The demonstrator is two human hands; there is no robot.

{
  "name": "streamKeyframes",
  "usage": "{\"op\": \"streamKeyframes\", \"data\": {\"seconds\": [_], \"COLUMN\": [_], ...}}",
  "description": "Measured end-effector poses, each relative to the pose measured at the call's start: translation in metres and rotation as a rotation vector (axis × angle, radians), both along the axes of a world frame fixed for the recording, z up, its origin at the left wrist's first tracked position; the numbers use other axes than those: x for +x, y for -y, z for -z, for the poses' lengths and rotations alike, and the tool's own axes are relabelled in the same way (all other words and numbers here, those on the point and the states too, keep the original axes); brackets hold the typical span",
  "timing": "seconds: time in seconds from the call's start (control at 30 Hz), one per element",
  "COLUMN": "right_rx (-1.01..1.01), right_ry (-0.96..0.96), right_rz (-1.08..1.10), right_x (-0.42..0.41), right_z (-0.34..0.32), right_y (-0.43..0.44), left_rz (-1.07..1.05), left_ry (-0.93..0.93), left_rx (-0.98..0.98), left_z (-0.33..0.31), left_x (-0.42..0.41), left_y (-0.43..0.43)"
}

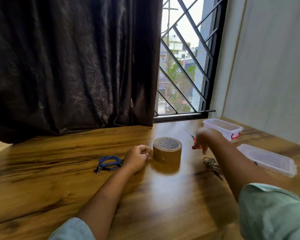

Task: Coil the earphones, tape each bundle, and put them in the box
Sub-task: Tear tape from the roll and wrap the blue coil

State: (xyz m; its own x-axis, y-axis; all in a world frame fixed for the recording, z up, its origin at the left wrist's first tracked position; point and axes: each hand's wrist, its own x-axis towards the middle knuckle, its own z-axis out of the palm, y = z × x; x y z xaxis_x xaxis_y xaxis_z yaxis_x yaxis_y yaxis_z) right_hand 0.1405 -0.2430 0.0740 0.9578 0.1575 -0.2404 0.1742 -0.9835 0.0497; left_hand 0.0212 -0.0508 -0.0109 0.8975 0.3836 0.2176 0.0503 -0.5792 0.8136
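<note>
Brown tape roll [167, 151] is stood flat mid-table [59, 179]. Left hand [137, 157] is placed against the roll's left side, fingers curled and pinched on what looks like the loose tape end; the exact grip is hard to make out. Blue earphones [108, 162] are laid in a loose coil just left of that hand, with the plug pointed near-left and no tape seen on them. Right hand [208, 138] is motion-blurred, raised right of the roll, fingers closed round orange-handled scissors [194, 142] with thin blades pointed far-left. A second, darker earphone bundle [210, 161] is laid on the table right of the roll, partly hidden by the right forearm; whether it is taped cannot be told. Clear plastic box [222, 126] with a red clasp is set open at far right, past the right hand. Its clear lid [267, 159] is laid flat, nearer and further right. Dark curtain [68, 66] and a barred window [184, 58] are seen behind the table.
</note>
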Motion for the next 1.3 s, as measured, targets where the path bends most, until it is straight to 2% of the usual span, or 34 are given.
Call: {"op": "streamKeyframes", "data": {"seconds": [0.1,0.27,0.37,0.47,0.53,0.6,0.7,0.9,1.03,1.1,1.17,1.23,1.3], "right_rx": [0.278,0.437,0.405,0.368,0.435,0.512,0.427,0.33,0.382,0.561,0.865,1.156,1.299], "right_ry": [0.114,0.261,0.426,0.331,0.264,0.316,0.426,0.383,0.438,0.562,0.534,0.263,-0.108], "right_rz": [0.076,0.058,-0.011,-0.043,-0.022,0.019,-0.039,-0.111,-0.115,-0.119,-0.143,-0.199,-0.235], "right_x": [0.006,-0.007,-0.015,-0.019,-0.022,-0.022,-0.02,-0.019,-0.023,-0.028,-0.041,-0.059,-0.078], "right_z": [0.02,0.037,0.047,0.048,0.047,0.046,0.048,0.05,0.045,0.035,0.02,0.006,-0.002], "right_y": [0.007,-0.005,-0.009,-0.015,-0.019,-0.021,-0.02,-0.017,-0.017,-0.022,-0.039,-0.064,-0.09], "left_rz": [0.007,0.072,0.081,0.086,0.067,0.029,-0.005,0.002,0.035,0.024,-0.057,-0.231,-0.395], "left_ry": [-0.009,-0.004,0.005,0.031,0.072,0.119,0.187,0.241,0.296,0.373,0.435,0.457,0.49], "left_rx": [-0.035,-0.165,-0.188,-0.179,-0.153,-0.171,-0.269,-0.326,-0.299,-0.171,0.176,0.559,0.718], "left_z": [0.003,0.003,0.003,0.003,0.005,0.007,0.003,0.0,-0.001,-0.005,-0.01,-0.016,-0.025], "left_x": [0.003,0.004,0.005,0.004,0.005,0.006,0.003,0.001,-0.001,-0.005,-0.012,-0.024,-0.039], "left_y": [-0.001,0.001,0.002,0.002,0.0,-0.002,0.003,0.007,0.009,0.01,0.003,-0.011,-0.028]}}
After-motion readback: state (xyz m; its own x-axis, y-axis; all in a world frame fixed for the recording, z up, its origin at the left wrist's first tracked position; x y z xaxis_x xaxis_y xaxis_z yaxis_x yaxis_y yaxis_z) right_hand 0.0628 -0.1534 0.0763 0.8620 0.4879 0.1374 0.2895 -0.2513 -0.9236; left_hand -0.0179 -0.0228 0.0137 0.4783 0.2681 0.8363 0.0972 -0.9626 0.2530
